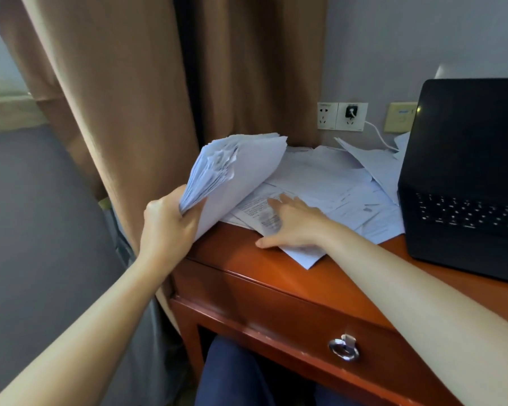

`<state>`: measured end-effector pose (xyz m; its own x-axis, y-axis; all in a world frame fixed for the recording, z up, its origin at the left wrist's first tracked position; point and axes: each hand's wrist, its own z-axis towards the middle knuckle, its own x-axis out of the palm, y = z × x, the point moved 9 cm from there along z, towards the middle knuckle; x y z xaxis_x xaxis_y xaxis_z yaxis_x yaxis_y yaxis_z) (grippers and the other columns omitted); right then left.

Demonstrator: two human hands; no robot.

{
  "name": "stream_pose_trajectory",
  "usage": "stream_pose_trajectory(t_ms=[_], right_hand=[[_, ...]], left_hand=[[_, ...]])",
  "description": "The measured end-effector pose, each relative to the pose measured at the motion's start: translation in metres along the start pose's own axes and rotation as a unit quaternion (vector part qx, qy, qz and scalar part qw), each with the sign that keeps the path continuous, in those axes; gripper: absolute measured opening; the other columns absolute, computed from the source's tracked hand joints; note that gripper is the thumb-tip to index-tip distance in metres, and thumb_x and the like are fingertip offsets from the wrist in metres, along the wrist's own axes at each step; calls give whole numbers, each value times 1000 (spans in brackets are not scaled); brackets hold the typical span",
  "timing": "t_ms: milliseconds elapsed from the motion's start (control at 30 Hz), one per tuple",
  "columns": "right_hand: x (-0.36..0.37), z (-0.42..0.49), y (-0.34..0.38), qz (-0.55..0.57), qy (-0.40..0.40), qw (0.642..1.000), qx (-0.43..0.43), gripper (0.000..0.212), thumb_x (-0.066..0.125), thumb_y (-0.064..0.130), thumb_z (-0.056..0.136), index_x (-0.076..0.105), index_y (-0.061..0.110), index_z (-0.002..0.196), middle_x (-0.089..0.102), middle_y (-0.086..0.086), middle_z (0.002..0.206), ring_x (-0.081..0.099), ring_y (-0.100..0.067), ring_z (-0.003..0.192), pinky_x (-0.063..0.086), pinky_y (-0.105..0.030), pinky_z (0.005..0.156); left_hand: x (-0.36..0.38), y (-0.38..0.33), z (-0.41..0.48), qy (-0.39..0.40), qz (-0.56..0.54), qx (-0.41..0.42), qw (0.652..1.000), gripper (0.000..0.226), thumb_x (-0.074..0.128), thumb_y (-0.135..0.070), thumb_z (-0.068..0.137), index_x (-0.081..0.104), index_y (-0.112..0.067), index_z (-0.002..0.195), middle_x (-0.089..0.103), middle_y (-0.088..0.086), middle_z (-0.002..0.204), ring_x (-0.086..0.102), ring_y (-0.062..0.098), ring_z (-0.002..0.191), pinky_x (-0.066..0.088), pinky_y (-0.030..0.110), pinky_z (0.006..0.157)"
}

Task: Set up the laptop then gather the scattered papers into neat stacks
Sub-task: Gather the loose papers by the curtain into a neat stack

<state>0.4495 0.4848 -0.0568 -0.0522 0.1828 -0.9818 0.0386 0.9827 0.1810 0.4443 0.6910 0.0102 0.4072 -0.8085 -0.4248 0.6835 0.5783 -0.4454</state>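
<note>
Left hand [167,227] clenches raised paper bundle [247,165]; loose sheet [302,257] lies just right, under flat, straight-fingered right hand [296,227].

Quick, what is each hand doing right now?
Left hand: grips a bundle of papers.
Right hand: open, flat on a loose sheet.

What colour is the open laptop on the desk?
The open laptop is black, best seen in the head view.

Loose papers [329,177] on desk [276,276], left of laptop [464,177]; wall sockets [342,116] behind papers.
</note>
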Motion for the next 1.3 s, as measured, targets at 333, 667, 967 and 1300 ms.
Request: stream_pose_trajectory(t_ms=[333, 667, 967, 1300], right_hand=[[-13, 46, 9, -60, 88, 994, 19, 81, 66, 46, 75, 34, 14, 143, 41, -3, 144, 45, -24, 126, 42, -39, 104], [-15, 58, 22, -180, -4, 983, -21, 32, 49, 17, 92, 51, 11, 124, 57, -10, 121, 58, -27, 105, 39, -28, 68], [-30, 66, -3, -215, -136, 966, 49, 38, 44, -6, 90, 56, 6, 124, 57, -13, 127, 53, -32, 119, 46, -37, 91], [-25, 77, -21, -187, 1, 981, -53, 85, 52, 76, 73, 60, 4, 117, 65, -11, 114, 62, -29, 100, 52, -38, 83]], left_hand=[[-13, -3, -1, 5, 1, 2, 1000, 13, 53, 4, 88, 55, 0, 76, 49, -28, 59, 39, -8, 51, 31, 5, 52], [-20, 1, -1, -42, -13, -12, 999, 36, 53, 1, 90, 41, -19, 62, 50, -21, 60, 37, -2, 50, 29, 8, 50], [-22, 7, -5, -42, -17, -18, 999, 16, 54, 6, 88, 50, 4, 72, 48, -25, 56, 38, -5, 49, 29, 4, 50], [-17, 9, -3, -37, -35, -13, 999, 31, 55, 3, 88, 45, -12, 63, 47, -16, 52, 35, -1, 48, 28, 6, 49]])
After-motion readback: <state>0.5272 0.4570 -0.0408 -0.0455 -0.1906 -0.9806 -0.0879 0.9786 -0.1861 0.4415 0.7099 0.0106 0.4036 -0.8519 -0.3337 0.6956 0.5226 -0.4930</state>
